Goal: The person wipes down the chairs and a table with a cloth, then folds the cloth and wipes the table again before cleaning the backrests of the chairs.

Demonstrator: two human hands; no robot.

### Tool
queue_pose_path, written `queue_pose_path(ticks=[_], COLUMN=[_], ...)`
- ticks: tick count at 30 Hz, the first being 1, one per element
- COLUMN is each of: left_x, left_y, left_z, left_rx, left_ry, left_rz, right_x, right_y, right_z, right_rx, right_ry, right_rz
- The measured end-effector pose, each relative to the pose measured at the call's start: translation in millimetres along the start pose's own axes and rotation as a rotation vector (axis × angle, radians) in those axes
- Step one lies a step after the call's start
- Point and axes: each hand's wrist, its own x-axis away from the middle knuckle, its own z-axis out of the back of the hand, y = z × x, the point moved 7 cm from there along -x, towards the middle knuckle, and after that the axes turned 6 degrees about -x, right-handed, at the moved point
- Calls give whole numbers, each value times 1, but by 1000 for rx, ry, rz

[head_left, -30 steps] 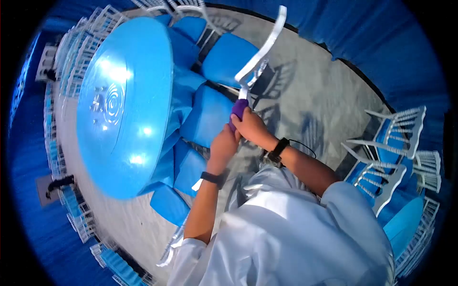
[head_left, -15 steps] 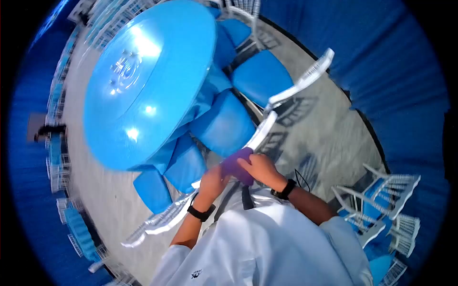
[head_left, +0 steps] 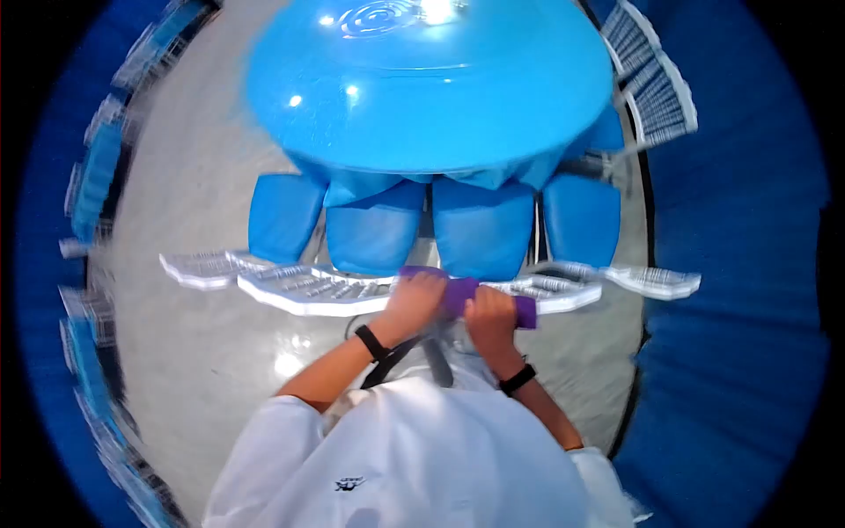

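Note:
A purple cloth (head_left: pixel 459 296) is stretched between my two hands, in front of white chair backs. My left hand (head_left: pixel 417 304) has its fingers wrapped round the cloth's left part. Slightly lower and to the right, my right hand (head_left: pixel 492 319) grips the cloth, whose end sticks out to the right. Just beyond the hands stand white chairs (head_left: pixel 308 304) with blue seats (head_left: pixel 482 227), side by side at a round table (head_left: pixel 431 114) with a glossy blue cover. Dark bands circle both wrists.
More white chairs (head_left: pixel 656 88) stand at the table's upper right. Along the left edge runs a row of blue-covered tables (head_left: pixel 101 180) with chairs. A blue curtain (head_left: pixel 731 220) hangs at the right, beside the grey floor (head_left: pixel 194 352).
The view has turned, so the table now lies straight ahead and the chairs form a row across. Both hands still hold the cloth, now spread wider with its right end showing.

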Motion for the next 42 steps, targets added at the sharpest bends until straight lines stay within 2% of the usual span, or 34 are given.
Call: queue_pose_path(ticks=[1, 3, 4, 7, 9, 10, 12, 13, 14, 16, 18, 19, 20, 21, 22, 23, 24, 26, 27, 30, 31, 34, 36, 37, 38, 39, 40, 41, 42], left_x=[3, 10, 13, 24, 29, 31, 32, 32, 31, 21, 23, 19, 22, 27, 29, 35, 40, 53, 61, 57, 52, 27, 16, 11, 9, 3, -5, -11, -18], left_y=[-12, -32, -42, -48, -45, -40, -21, -13, 0, 23, 39, 47, 50, 37, 19, 6, -2, -13, -13, -6, 1, 26, 44, 60, 76, 89, 105, 115, 121], left_z=[5, -5, -9, -6, -23, -20, 20, 27, 22, 1, -12, -38, -39, -28, -30, -37, -43, -41, -45, -74, -68, -64, -50, -41, -39, -48, -62, -64, -72], left_rx=[27, -33, 11, 75, 205, 229, 331, 253, 281, 401, 334, 337, 344, 508, 517, 428, 340, 363, 376, 487, 458, 428, 362, 346, 330, 332, 355, 377, 432], left_ry=[44, -165, -160, -102, -178, -155, 205, 321, 321, 185, 261, 99, -63, -15, 9, -41, -94, -131, -188, -173, -54, -16, -27, -27, -28, -28, -22, -13, -96], left_rz=[60, 130, 175, 215, 221, 233, 114, 83, 85, 44, 19, -19, -48, -10, 36, 40, 45, 122, 142, 269, 240, 203, 176, 85, -8, -11, -59, -104, -128], right_x=[-10, -18, -23, -34, -28, -26, -22, -13, -4, -4, -1, -4, -11, -16, -18, -24, -33, -53, -58, -65, -65, -59, -46, -43, -36, -27, -21, -21, -22], right_y=[-14, -45, -51, -44, -43, -38, -20, -8, -1, 8, 14, 15, 10, 8, 6, -1, -9, -43, -52, -58, -55, -14, 14, 23, 37, 56, 78, 91, 100], right_z=[-7, 4, 1, -18, -17, -16, -8, -5, 5, 24, 33, 34, 29, 19, 8, -5, -19, -36, -47, -54, -51, -38, -25, -13, -5, 3, 7, 10, 12], right_rx=[25, -82, -69, -129, -118, -130, -139, -165, -146, -145, -138, -148, -145, -182, -217, -341, -370, -296, -296, -355, -343, -327, -381, -380, -254, -128, -124, -107, -86], right_ry=[-28, 235, 208, 58, -18, -74, -167, -253, -271, -288, -288, -286, -308, -350, -395, -439, -574, -642, -668, -641, -688, -737, -855, -857, -912, -963, -960, -891, -820], right_rz=[69, 266, 314, 205, 216, 203, 159, 81, 72, 114, 142, 157, 198, 163, 127, 87, 81, 152, 184, 219, 189, 150, 5, 8, -51, -113, -117, 71, 259])
